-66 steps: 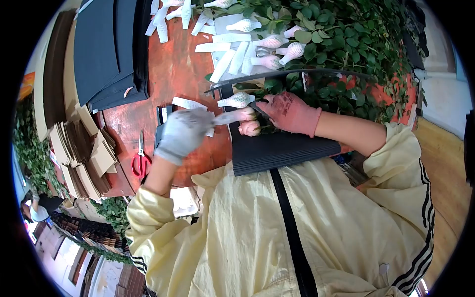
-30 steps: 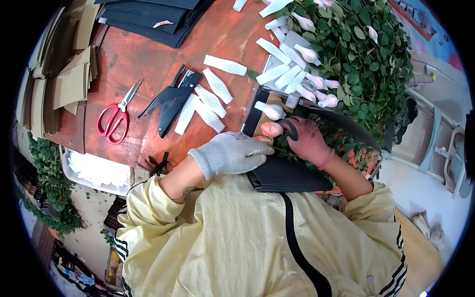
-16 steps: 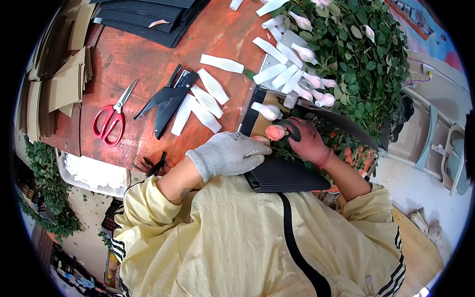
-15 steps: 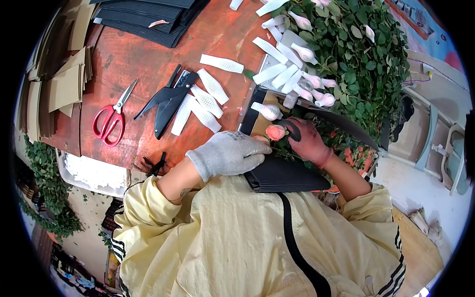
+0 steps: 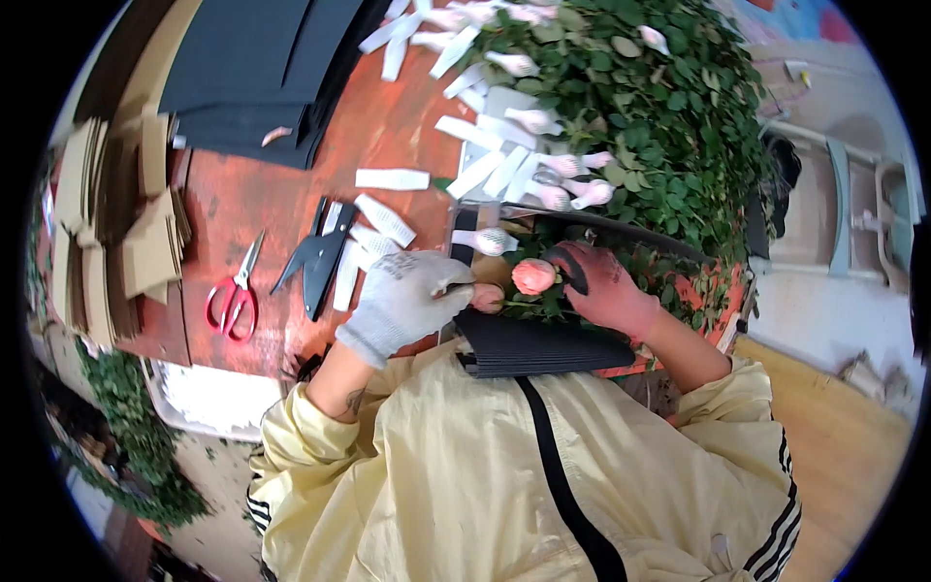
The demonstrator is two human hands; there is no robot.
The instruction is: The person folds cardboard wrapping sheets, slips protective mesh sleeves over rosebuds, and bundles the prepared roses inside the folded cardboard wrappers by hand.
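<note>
Left hand (image 5: 412,296) has drawn back and curled up, baring more of the lower rose (image 5: 487,298).

Its thumb and forefinger meet right at the petals; can't tell if they grip anything. Right hand (image 5: 572,264) pinches the upper rose (image 5: 533,276) just under the bloom, likely to steady it without crushing petals. Both heads sit side by side at the table's (image 5: 291,204) near edge, beyond the black corrugated stack (image 5: 543,344), facing left. Netted bud (image 5: 490,241) lies just past them. Loose sleeves (image 5: 386,219) and stapler (image 5: 325,257) lie left, probably for short reach; scissors (image 5: 242,282) farther out, near the table's left part.
</note>
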